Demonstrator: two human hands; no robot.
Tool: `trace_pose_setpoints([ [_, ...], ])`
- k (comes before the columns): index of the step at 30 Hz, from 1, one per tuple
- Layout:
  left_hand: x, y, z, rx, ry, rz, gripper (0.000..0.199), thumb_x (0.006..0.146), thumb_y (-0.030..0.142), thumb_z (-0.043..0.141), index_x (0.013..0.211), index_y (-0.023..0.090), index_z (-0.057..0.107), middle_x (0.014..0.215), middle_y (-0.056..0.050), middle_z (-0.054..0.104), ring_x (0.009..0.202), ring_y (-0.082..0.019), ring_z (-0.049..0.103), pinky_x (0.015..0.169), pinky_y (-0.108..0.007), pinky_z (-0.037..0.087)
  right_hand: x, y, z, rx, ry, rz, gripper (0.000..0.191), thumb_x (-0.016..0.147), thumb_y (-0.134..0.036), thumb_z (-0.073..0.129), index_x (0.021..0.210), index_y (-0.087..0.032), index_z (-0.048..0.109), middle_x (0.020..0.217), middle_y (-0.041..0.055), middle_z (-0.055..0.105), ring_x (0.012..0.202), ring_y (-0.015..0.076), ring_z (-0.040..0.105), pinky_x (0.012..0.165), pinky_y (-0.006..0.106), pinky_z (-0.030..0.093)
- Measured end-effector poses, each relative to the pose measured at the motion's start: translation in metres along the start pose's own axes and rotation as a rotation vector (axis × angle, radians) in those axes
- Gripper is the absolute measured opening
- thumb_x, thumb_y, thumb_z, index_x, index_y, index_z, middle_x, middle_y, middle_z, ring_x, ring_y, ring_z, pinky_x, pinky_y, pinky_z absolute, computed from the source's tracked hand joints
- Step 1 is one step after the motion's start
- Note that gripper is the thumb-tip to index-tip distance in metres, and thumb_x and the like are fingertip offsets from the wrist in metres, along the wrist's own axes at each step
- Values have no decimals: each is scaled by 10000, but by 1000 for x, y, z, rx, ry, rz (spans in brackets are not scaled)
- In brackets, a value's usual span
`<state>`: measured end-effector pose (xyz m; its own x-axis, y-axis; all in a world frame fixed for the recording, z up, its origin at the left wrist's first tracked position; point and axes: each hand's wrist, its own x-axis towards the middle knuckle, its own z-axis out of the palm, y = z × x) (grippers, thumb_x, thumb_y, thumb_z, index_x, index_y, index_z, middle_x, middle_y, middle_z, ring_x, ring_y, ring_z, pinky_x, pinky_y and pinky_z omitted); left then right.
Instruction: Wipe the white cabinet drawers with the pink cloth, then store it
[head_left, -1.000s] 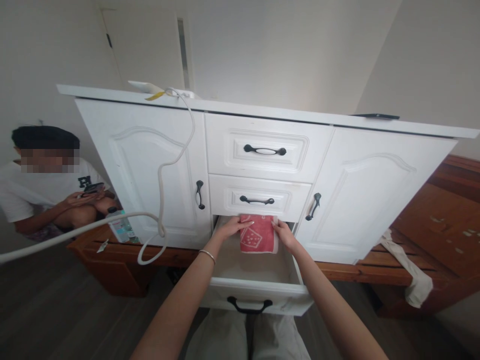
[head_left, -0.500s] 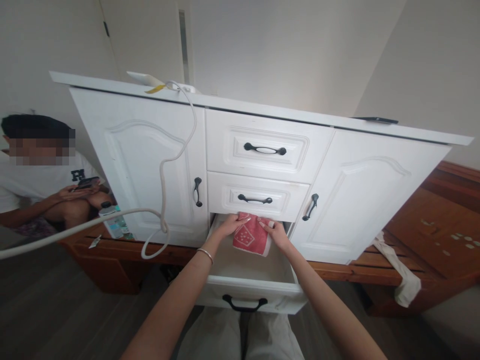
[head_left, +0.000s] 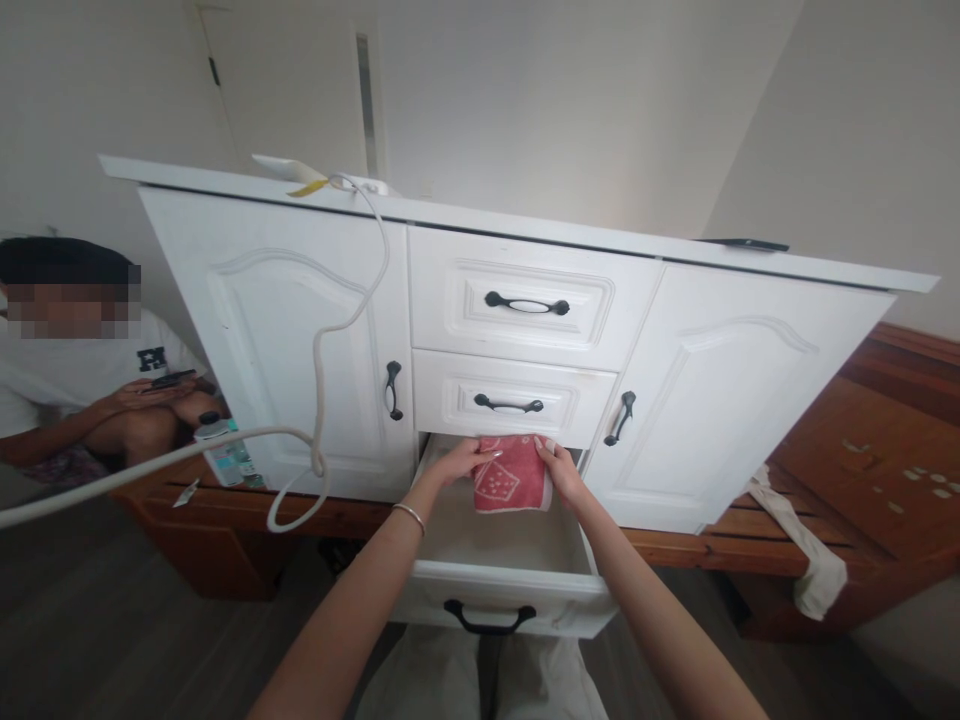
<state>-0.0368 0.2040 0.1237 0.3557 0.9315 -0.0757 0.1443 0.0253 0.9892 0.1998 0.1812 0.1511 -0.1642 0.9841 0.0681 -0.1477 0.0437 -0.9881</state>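
Red cloth in white cabinet's open drawer (grey floor below).

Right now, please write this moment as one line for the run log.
left hand: holds red cloth | right hand: holds red cloth | cloth: folded, over open bottom drawer | upper drawers: shut

A folded red cloth with a white dice pattern sits at the far end of the pulled-out bottom white drawer, gripped at left and right edges.
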Motion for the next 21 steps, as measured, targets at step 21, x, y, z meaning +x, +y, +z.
trace_pose_setpoints([
  [21,13,-10,-2,195,40,102,615,803,711,566,949,129,698,902,-91,740,763,-187,628,772,-337,480,4,7,-7,13,22,134,507,790,-684,644,937,-206,727,1034,112,769,1005,313,711,978,464,523],
])
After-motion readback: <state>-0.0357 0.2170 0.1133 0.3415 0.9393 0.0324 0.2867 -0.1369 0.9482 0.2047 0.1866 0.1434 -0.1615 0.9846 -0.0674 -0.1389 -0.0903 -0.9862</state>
